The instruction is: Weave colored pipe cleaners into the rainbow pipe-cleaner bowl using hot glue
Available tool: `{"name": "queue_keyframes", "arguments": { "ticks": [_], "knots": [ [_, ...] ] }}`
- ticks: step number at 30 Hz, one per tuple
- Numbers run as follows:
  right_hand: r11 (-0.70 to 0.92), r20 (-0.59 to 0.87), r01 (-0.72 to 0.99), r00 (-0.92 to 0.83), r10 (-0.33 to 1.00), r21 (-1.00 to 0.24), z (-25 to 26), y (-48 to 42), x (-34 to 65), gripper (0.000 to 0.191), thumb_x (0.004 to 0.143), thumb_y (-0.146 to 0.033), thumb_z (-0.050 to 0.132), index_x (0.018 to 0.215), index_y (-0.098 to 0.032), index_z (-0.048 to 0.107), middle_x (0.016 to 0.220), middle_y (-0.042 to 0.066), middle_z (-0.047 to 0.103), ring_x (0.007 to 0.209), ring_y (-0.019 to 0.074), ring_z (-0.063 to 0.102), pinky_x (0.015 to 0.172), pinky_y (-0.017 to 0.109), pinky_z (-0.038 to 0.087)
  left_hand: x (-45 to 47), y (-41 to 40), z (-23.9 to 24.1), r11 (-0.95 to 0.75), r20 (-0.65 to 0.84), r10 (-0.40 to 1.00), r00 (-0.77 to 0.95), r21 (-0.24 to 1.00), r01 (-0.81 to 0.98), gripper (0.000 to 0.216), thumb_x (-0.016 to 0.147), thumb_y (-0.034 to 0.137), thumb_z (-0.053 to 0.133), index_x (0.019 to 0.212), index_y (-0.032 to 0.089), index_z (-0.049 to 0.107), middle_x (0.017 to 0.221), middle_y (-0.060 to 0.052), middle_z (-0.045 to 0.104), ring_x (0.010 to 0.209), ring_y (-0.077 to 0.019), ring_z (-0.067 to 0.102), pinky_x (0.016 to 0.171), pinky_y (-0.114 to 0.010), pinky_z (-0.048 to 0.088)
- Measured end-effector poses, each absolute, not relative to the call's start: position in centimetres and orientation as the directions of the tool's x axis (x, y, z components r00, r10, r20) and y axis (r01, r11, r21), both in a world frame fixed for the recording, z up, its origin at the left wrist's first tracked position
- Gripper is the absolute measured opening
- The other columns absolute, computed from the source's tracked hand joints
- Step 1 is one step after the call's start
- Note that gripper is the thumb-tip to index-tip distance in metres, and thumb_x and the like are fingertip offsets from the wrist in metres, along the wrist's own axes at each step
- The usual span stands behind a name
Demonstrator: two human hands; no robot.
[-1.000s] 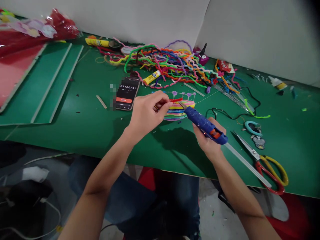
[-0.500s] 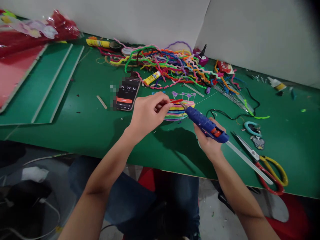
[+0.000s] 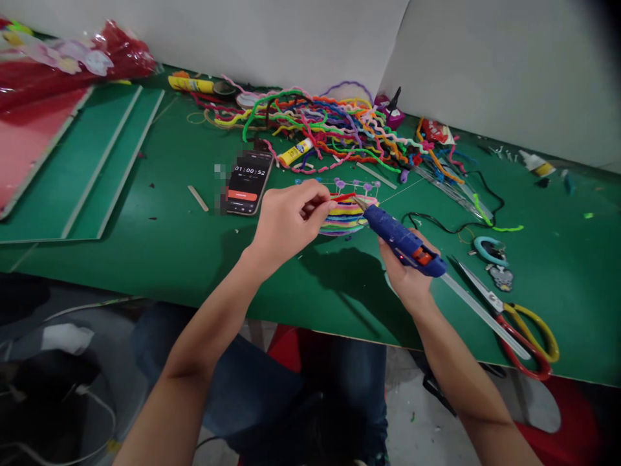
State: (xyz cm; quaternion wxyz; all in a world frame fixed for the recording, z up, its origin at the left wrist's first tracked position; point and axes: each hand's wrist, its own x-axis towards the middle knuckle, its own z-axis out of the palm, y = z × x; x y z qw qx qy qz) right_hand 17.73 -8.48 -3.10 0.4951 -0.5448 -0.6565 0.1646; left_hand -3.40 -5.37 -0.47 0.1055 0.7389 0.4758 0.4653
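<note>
My left hand (image 3: 286, 220) is closed in a pinch on a short red pipe cleaner (image 3: 342, 196), held just above a rainbow-striped coiled piece (image 3: 342, 217) lying on the green table (image 3: 145, 226). My right hand (image 3: 407, 275) grips a blue glue gun (image 3: 400, 241) with an orange trigger. Its metal nozzle points up-left and sits at the free end of the red pipe cleaner. A clear glue stick (image 3: 485, 314) sticks out of the back of the gun.
A phone (image 3: 247, 181) showing a timer lies left of the striped piece. A tangled heap of coloured pipe cleaners (image 3: 330, 126) fills the back. Scissors (image 3: 514, 317) with red and yellow handles lie at the right. Green boards (image 3: 82, 168) are stacked at the left.
The glue gun's nozzle has crept up and right towards the tip of the red pipe cleaner. The phone timer went from 51 to 52. My left hand has stayed in place.
</note>
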Motion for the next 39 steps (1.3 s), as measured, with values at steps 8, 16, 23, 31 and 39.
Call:
{"name": "queue_keyframes", "arguments": {
  "ticks": [8, 16, 23, 31, 39],
  "knots": [
    [0.359, 0.522, 0.594, 0.122, 0.844, -0.72, -3.3, -8.3, 17.8, 0.026, 0.073, -0.027, 0.067, 0.058, -0.021, 0.047, 0.054, -0.005, 0.044, 0.048, 0.0092, 0.041, 0.05, 0.026, 0.036, -3.4, -5.4, -0.5, -0.519, 0.575, 0.808, 0.124, 0.598, 0.611, 0.011, 0.083, 0.023, 0.059, 0.074, 0.018, 0.061, 0.064, 0.004, 0.063, 0.055, -0.0066, 0.056, 0.053, -0.018, 0.043],
    [0.013, 0.287, 0.576, 0.388, 0.876, -0.818, -4.7, -4.9, 21.8, 0.031, 0.067, -0.049, 0.068, 0.071, -0.02, 0.058, 0.063, 0.001, 0.055, 0.058, 0.0166, 0.052, 0.064, 0.036, 0.048, -3.6, -5.1, -0.5, -0.459, 0.564, 0.825, 0.036, 0.631, 0.625, 0.009, 0.083, 0.02, 0.06, 0.074, 0.018, 0.06, 0.065, 0.005, 0.062, 0.054, -0.0061, 0.055, 0.053, -0.018, 0.044],
    [-0.21, -0.009, 0.696, 0.281, 0.96, -0.686, -5.9, -3.2, 23.9, 0.048, 0.058, -0.059, 0.071, 0.081, -0.018, 0.066, 0.069, 0.003, 0.061, 0.061, 0.018, 0.054, 0.06, 0.035, 0.046, -3.6, -5.0, -0.8, -0.461, 0.57, 0.821, 0.03, 0.631, 0.623, 0.01, 0.084, 0.021, 0.06, 0.074, 0.018, 0.058, 0.063, 0.005, 0.06, 0.053, -0.0055, 0.054, 0.053, -0.018, 0.044],
    [-0.052, 0.212, 0.849, 0.19, 0.959, -0.526, -3.9, -6.6, 26.2, 0.061, 0.055, -0.063, 0.075, 0.092, -0.017, 0.06, 0.075, 0.003, 0.058, 0.066, 0.0178, 0.052, 0.059, 0.031, 0.039, -3.6, -5.0, -0.7, -0.466, 0.559, 0.829, -0.024, 0.714, 0.522, 0.011, 0.085, 0.024, 0.058, 0.076, 0.019, 0.055, 0.066, 0.005, 0.062, 0.053, -0.0043, 0.056, 0.05, -0.014, 0.047],
    [0.326, 0.532, 0.715, 0.075, 0.844, -0.619, -2.0, -11.3, 19.8, 0.018, 0.08, -0.037, 0.064, 0.076, -0.021, 0.055, 0.066, -0.003, 0.053, 0.057, 0.0114, 0.048, 0.055, 0.028, 0.04, -4.1, -4.6, -0.9, -0.424, 0.488, 0.872, -0.044, 0.796, 0.432, 0.014, 0.087, 0.029, 0.056, 0.077, 0.02, 0.054, 0.068, 0.004, 0.062, 0.052, -0.0046, 0.057, 0.047, -0.014, 0.048]
  ]
}}
